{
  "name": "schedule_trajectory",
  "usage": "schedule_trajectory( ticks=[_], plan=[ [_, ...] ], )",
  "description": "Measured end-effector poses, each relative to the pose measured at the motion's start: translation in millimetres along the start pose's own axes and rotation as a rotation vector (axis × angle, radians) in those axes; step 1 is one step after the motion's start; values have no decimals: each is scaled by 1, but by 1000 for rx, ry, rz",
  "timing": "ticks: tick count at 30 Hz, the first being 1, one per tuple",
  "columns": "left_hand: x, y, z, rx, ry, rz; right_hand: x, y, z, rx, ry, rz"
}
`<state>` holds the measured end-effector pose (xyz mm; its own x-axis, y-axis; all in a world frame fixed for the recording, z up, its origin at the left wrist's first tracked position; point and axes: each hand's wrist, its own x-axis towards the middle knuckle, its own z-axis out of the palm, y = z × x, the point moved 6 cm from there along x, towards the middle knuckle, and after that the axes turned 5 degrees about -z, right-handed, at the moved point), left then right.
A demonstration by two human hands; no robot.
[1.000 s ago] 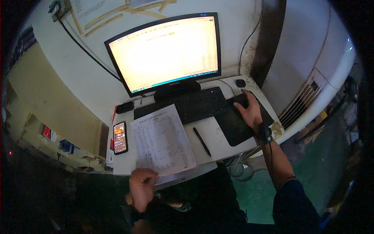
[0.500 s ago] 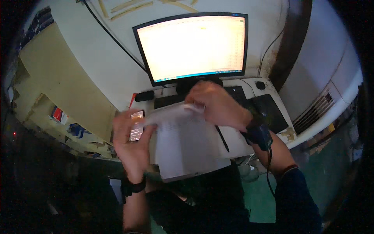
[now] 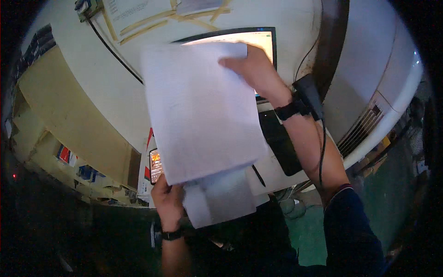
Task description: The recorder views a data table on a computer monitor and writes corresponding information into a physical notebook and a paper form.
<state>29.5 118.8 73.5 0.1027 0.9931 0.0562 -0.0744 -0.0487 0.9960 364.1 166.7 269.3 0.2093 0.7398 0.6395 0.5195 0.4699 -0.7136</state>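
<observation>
We note the sheet [image 3: 198, 111] raised before the monitor [image 3: 263, 41] — right hand [image 3: 251, 69] pinching its edge at 1 o'clock, left hand [image 3: 167, 201] gripping its corner at 7 o'clock, closed on it.

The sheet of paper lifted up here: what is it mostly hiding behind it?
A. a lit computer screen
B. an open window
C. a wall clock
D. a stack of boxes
A: the raised paper sheet, held by the left hand at its bottom and the right hand at its top, covers most of the glowing monitor, whose bright corner and dark frame peek out.
</observation>
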Motion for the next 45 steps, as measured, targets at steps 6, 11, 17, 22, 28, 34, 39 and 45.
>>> schedule_trajectory(
  ticks=[6,11,17,22,28,34,39,45],
  plan=[
    [-45,88,22,-4,-90,655,-140,121,48,20,-628,358],
    [-32,108,50,-98,-123,653,-208,153,64,133,-677,385],
    [7,71,15,-293,36,508,-196,81,20,542,-116,180],
    [20,44,18,-419,96,402,-221,50,33,298,-212,-82],
    [42,-28,-11,-220,110,266,-230,75,58,148,-288,52],
    [26,-19,-1,-84,73,201,-214,59,60,180,-201,225],
    [53,-98,-18,166,46,-245,-241,141,85,361,-310,631],
    [66,-134,-32,290,-21,-241,-221,138,27,-86,-296,289]
  ],
)
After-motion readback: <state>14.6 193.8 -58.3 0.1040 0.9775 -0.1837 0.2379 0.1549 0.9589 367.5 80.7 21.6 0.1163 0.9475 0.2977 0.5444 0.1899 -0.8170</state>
